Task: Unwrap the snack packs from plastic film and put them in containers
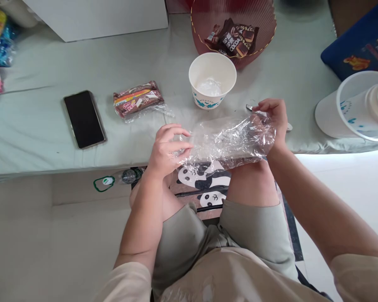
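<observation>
A crinkled clear plastic bag [229,140] stretches between my two hands over the table's front edge. My left hand [170,149] pinches its left end with thumb and fingers. On the other side my right hand [275,119] grips the bag's upper right part, its fingers partly behind the film. By the right fingertips lies a small dark and shiny object [249,108], whose kind I cannot make out. Just beyond the bag a white paper cup [204,98] stands upright with crumpled clear plastic [210,87] inside. Brown wrapped snacks [138,100] in clear film lie beyond my left hand.
A black phone [85,119] lies on the left of the cloth-covered table [38,138]. Behind the cup stands a reddish ribbed basket [204,16] holding cocoa snack packs [239,38]. A translucent bin [327,113] with paper cups is at the right, near a blue package [343,54].
</observation>
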Demonstrator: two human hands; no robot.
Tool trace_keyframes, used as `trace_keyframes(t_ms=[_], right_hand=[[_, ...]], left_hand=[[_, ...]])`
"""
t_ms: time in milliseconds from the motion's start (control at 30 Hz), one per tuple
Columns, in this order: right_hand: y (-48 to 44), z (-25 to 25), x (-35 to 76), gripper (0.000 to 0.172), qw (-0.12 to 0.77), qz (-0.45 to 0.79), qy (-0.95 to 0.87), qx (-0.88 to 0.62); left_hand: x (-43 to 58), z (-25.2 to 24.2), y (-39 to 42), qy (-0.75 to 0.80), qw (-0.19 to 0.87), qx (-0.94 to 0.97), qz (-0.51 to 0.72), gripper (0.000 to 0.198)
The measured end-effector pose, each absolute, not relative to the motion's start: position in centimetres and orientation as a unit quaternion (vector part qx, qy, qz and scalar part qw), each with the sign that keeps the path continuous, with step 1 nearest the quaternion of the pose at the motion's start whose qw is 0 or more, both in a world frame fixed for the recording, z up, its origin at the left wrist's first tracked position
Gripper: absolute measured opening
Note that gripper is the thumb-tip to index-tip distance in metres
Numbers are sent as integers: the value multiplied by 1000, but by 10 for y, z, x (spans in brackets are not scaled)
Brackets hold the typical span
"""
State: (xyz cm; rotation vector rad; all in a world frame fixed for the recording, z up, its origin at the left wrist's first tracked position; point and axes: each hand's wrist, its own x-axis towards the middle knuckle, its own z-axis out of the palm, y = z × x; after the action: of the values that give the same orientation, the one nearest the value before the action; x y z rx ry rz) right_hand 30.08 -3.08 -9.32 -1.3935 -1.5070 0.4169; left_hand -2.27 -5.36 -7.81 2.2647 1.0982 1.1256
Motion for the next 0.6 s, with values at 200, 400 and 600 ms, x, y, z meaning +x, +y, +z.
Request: trace_keyframes(t_ms=[200,400,600], right_hand=[[-35,-91,302,33,524,186,-639,-531],[-50,-79,311,31,559,144,-649,-495],[-77,-69,310,29,558,173,-653,-482]], left_hand=[[-27,-89,-50,437,197,809,341,60],[-24,-95,-49,473,152,791,357,55],[-24,-88,-47,426,193,759,452,24]])
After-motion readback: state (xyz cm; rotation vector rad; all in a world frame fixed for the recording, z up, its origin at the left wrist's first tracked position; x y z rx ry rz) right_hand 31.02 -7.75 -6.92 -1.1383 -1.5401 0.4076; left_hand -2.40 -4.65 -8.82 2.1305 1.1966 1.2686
